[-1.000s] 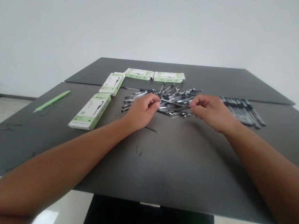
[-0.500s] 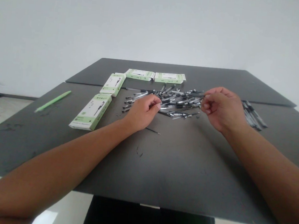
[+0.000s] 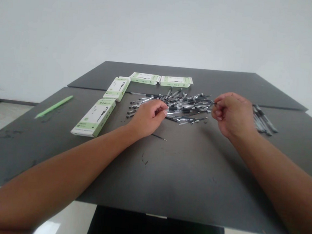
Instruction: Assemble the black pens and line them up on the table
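My left hand [image 3: 150,117] hovers at the near left side of a loose heap of clear-barrelled pens with black parts [image 3: 187,105]. Its thumb and forefinger are closed together; what they pinch, if anything, is hidden. At the heap's right edge, my right hand [image 3: 233,114] is closed in a pinch. A thin dark pen part [image 3: 214,102] shows at those fingertips, the rest of it covered. A single thin refill [image 3: 159,136] lies on the table just below my left hand.
Flat green-and-white pen boxes lie around the heap: two on the left [image 3: 94,117] [image 3: 117,88] and two behind [image 3: 145,78] [image 3: 176,81]. A light green pen [image 3: 54,106] lies far left. Several pens [image 3: 265,121] lie together right of my right hand on the dark table [image 3: 178,177].
My right hand has shifted slightly right, its fingers turned a little, and less of the dark part shows at its fingertips. My left hand stays almost in place.
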Tool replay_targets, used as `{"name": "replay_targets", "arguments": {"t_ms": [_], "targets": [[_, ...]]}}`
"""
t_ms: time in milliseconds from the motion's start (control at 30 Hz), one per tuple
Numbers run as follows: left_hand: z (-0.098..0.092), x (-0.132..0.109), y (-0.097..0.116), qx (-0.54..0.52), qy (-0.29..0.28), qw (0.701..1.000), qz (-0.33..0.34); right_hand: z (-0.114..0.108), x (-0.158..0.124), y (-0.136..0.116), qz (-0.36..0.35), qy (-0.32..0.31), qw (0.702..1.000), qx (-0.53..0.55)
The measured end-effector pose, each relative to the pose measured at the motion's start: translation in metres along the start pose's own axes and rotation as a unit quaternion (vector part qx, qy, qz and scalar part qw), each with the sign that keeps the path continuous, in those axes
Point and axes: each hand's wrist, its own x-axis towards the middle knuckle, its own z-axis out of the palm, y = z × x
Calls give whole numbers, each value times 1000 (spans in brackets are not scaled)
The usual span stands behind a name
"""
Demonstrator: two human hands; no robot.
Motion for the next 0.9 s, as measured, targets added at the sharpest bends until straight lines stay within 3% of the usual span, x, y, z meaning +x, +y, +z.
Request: {"name": "replay_targets", "arguments": {"t_ms": [900], "targets": [[-1, 0, 3, 2, -3, 1000, -1, 2, -2, 1, -10, -15, 1000, -21]]}}
